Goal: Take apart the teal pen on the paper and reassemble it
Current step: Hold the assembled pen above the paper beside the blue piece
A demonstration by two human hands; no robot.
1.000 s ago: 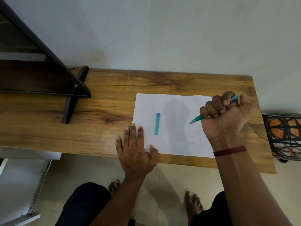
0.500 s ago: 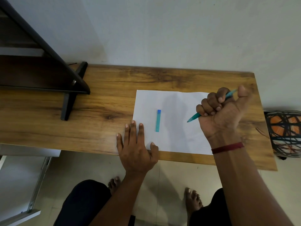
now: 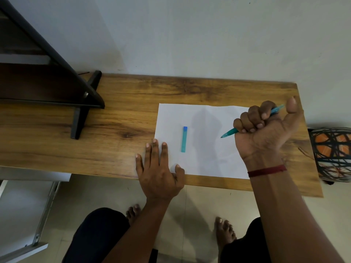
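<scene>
A white sheet of paper (image 3: 201,114) lies on the wooden table (image 3: 133,95). The teal pen cap (image 3: 184,139) lies on the paper with its blue end pointing away from me. My right hand (image 3: 264,133) grips the teal pen body (image 3: 230,132) in a fist above the paper's right edge; the tip points down-left and the rear end sticks out beside my raised thumb. My left hand (image 3: 158,171) rests flat on the table's front edge, fingers straight, with fingertips and thumb on the paper's lower-left corner, just left of the cap.
A dark wooden rack (image 3: 62,76) stands on the table's left part. A wire basket with orange inside (image 3: 332,152) sits off the table's right end. The wall runs right behind the table. My knees and bare feet are below the front edge.
My right thumb has lifted off the pen's rear end and now sticks up. The fist with the pen and my left hand have stayed in place.
</scene>
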